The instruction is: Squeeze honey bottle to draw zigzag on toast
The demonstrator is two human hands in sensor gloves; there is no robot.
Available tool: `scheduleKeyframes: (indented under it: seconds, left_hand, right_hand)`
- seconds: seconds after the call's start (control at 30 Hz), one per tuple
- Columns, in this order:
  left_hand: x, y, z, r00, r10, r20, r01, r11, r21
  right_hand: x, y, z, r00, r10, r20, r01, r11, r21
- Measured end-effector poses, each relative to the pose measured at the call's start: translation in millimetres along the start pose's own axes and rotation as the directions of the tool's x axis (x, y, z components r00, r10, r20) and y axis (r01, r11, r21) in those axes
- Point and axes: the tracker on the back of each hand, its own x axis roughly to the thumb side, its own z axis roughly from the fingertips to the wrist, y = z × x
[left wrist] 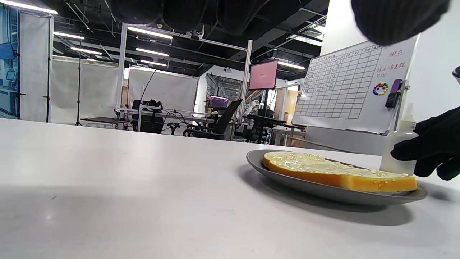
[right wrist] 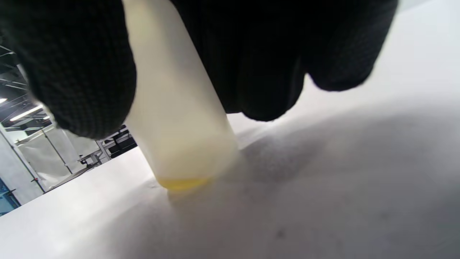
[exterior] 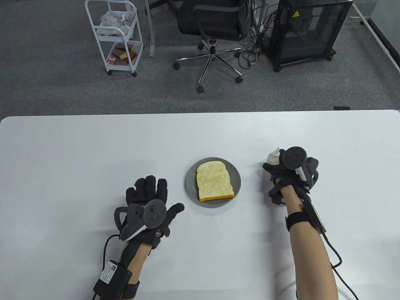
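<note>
Bottle (exterior: 273, 157) stands upright on the white surface (exterior: 78, 150), right of the plate (exterior: 191, 184), and the right hand (exterior: 289, 173) grips it, gloved fingers (right wrist: 79, 68) wrapped round its body. Toast (exterior: 214, 182) lies flat on the grey plate at mid-surface, glossy streaks across its top. Left hand (exterior: 150, 203) rests flat on the surface, left of the plate, fingers spread, holding nothing.

Beyond the far edge: grey carpet, a white cart (exterior: 115, 37) with packets on its shelves, a black office chair (exterior: 215, 28), a dark cabinet (exterior: 307, 31) with cables trailing beside it.

Now the left wrist view, down low at surface level: it catches the toast's orange crust (left wrist: 359, 181) side-on and beads of honey on top, the plate's rim (left wrist: 287, 178), and behind it the bottle (left wrist: 399, 144) with the right hand's fingers (left wrist: 427, 144) on it. It also opens up the room the table view misses: a whiteboard (left wrist: 345, 86) with a grid, a pink screen (left wrist: 263, 75), ceiling strip lights, desks and chairs far back.

Right wrist view goes tight: the bottle's pale translucent body (right wrist: 176, 118), base touching the surface, a thin yellow layer (right wrist: 183, 182) at the very bottom, seen in no other view.
</note>
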Motion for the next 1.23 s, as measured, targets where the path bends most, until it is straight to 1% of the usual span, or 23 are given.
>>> scheduleKeyframes:
  seconds: [0.07, 0.13, 0.23, 0.3, 0.33, 0.37, 0.4, 0.5, 0.63, 0.73, 0.83, 0.87, 0.93, 1.0, 1.23]
  left_hand:
    - [-0.1, 0.6, 0.3, 1.0, 0.001, -0.003, -0.001, 1.0, 0.003]
    - [-0.9, 0.8, 0.5, 1.0, 0.0, -0.004, 0.0, 1.0, 0.003]
    - [-2.0, 3.3, 0.9, 1.0, 0.009, -0.004, -0.009, 1.0, 0.013]
    - [-2.3, 4.5, 1.1, 1.0, 0.008, -0.005, -0.008, 1.0, 0.016]
    - [-2.5, 5.6, 1.6, 1.0, 0.007, -0.004, -0.007, 1.0, 0.021]
    - [-2.7, 6.4, 2.1, 1.0, 0.008, -0.007, -0.008, 1.0, 0.021]
    - [-2.7, 7.1, 2.4, 1.0, 0.01, -0.007, -0.009, 1.0, 0.021]
    - [-2.0, 9.1, 3.2, 1.0, 0.008, -0.004, -0.007, 0.999, 0.033]
    - [-2.1, 9.5, 4.0, 1.0, 0.011, -0.004, -0.011, 1.0, 0.027]
    - [-0.7, 9.2, 4.6, 1.0, 0.016, -0.005, -0.016, 1.0, 0.002]
    - [2.1, 5.6, 5.1, 1.0, 0.027, -0.012, -0.027, 0.997, -0.065]
    - [3.5, 4.6, 5.0, 1.0, 0.022, -0.011, -0.023, 0.997, -0.08]
    - [5.0, 4.4, 5.7, 1.0, 0.006, -0.01, -0.007, 0.995, -0.096]
    - [6.1, 5.4, 6.7, 1.0, -0.005, -0.009, 0.004, 0.995, -0.096]
    - [7.3, 5.6, 7.5, 1.0, -0.01, -0.006, 0.009, 0.995, -0.098]
  right_hand:
    - [1.0, -3.7, -0.1, 0.998, 0.065, 0.018, -0.065, 0.998, 0.005]
    - [2.4, -11.4, 4.0, 0.995, 0.093, 0.046, -0.092, 0.996, -0.022]
    - [6.4, -26.2, 16.9, 0.993, 0.064, 0.098, -0.062, 0.998, -0.022]
    - [9.1, -34.3, 26.8, 0.988, 0.052, 0.143, -0.053, 0.999, 0.004]
    - [11.4, -40.1, 37.0, 0.984, 0.05, 0.169, -0.054, 0.998, 0.019]
    - [14.9, -46.4, 49.0, 0.974, 0.052, 0.219, -0.056, 0.998, 0.014]
    - [16.9, -50.1, 55.8, 0.969, 0.06, 0.238, -0.063, 0.998, 0.003]
    - [27.7, -68.9, 92.1, 0.939, 0.099, 0.33, -0.078, 0.994, -0.075]
    - [39.3, -85.4, 136.4, 0.893, 0.127, 0.431, -0.097, 0.991, -0.089]
    - [40.9, -85.8, 158.4, 0.869, 0.169, 0.466, -0.148, 0.986, -0.082]
    - [34.7, -77.9, 170.9, 0.849, 0.206, 0.487, -0.17, 0.978, -0.117]
    - [31.4, -74.0, 173.9, 0.841, 0.221, 0.493, -0.197, 0.975, -0.101]
    - [26.6, -70.9, 177.1, 0.832, 0.267, 0.486, -0.271, 0.96, -0.063]
    - [22.7, -70.2, 178.6, 0.813, 0.336, 0.475, -0.35, 0.935, -0.062]
    - [23.2, -62.9, 178.3, 0.81, 0.342, 0.477, -0.378, 0.925, -0.021]
